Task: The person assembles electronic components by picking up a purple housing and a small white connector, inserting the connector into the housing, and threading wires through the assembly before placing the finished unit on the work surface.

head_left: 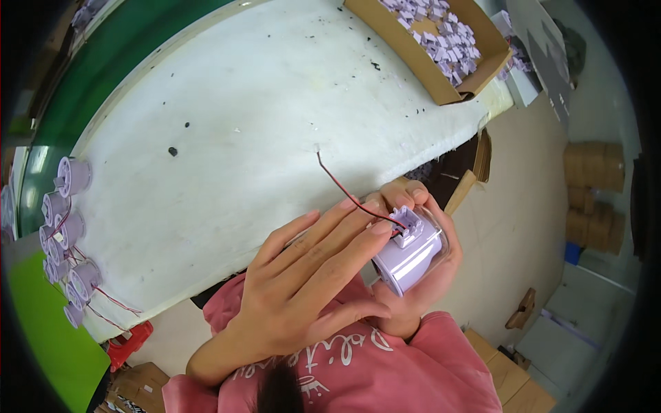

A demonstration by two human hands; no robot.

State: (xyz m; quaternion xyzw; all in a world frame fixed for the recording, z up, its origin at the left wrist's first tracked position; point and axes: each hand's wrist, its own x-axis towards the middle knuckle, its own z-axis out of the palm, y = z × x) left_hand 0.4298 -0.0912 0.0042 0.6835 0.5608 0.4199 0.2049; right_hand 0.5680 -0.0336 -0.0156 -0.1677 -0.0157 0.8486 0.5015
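Observation:
A lavender plastic cylindrical housing [407, 265] with a clear cover at its side rests in my right hand [441, 265], whose fingers curl round its far side. On top of the housing is a small square socket [406, 226]. A thin twisted red and black wire [337, 182] runs out of that socket over my left fingertips, its free end over the white table. My left hand [303, 282] reaches across with its fingers stretched out, fingertips beside the socket and the wire. Whether they press on the wire cannot be made out.
The white table [227, 110] carries scattered black bits. At its far right stands a cardboard box [413, 62] with many small lavender parts. Several lavender housings [74, 175] with wires line the left edge. Cardboard boxes [595, 196] are stacked on the floor at right.

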